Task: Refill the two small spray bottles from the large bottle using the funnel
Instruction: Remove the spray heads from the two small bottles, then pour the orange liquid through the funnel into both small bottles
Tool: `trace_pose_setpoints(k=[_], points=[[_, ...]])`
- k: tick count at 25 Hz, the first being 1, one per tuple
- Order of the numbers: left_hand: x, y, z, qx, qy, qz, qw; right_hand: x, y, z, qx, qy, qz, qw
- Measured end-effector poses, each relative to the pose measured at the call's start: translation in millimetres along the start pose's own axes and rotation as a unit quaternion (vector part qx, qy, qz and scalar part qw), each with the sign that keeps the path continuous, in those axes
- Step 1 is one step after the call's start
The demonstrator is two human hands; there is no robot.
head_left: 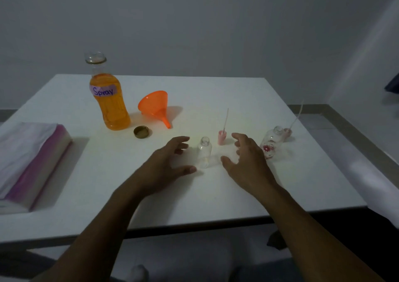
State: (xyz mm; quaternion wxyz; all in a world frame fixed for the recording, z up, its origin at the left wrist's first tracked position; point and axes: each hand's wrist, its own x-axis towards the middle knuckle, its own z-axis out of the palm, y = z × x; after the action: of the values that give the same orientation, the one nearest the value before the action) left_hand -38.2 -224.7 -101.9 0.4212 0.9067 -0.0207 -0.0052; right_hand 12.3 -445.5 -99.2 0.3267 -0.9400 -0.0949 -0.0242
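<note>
Orange liquid fills most of the uncapped large bottle (110, 100) at the table's (216, 191) far left; the funnel (156, 106) lies on its side beside it. Both hands hover with fingers spread wide, empty, flanking the clear spray bottle (204, 152): left hand (168, 163) just beside it, right hand (246, 158) between it and the flowered spray bottle (271, 143). Both small bottles stand open. Recommended: steady the clear bottle at its base, then seat the funnel spout squarely in the neck before pouring.
</note>
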Motion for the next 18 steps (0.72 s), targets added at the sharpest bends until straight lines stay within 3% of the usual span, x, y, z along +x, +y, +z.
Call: trace_pose_setpoints(k=[2, 5, 8, 12, 15, 18], points=[[-10.0, -9.9, -24.1, 0.069, 0.043, -0.024, 0.996, -25.5, -4.6, -8.5, 0.008, -0.003, 0.025, 1.0], [-24.9, -23.6, -56.5, 0.069, 0.195, -0.033, 0.978, -63.2, -17.3, -8.2, 0.049, 0.03, 0.025, 0.998], [-21.7, -35.5, -74.8, 0.024, 0.335, -0.066, 0.94, -83.4, -41.2, 9.7, 0.079, 0.038, -0.081, 0.993], [8.3, -51.1, -89.8, -0.079, 0.446, -0.116, 0.884, -67.2, -88.5, 47.4, 0.08, -0.036, -0.173, 0.981], [32.6, -67.0, -100.6, -0.109, 0.486, -0.13, 0.857, -24.4, -130.0, 70.4, 0.115, -0.026, -0.15, 0.982], [52.6, -88.3, -111.9, -0.15, 0.448, -0.126, 0.873, 34.9, -163.0, 91.0, 0.157, 0.034, -0.088, 0.983]])
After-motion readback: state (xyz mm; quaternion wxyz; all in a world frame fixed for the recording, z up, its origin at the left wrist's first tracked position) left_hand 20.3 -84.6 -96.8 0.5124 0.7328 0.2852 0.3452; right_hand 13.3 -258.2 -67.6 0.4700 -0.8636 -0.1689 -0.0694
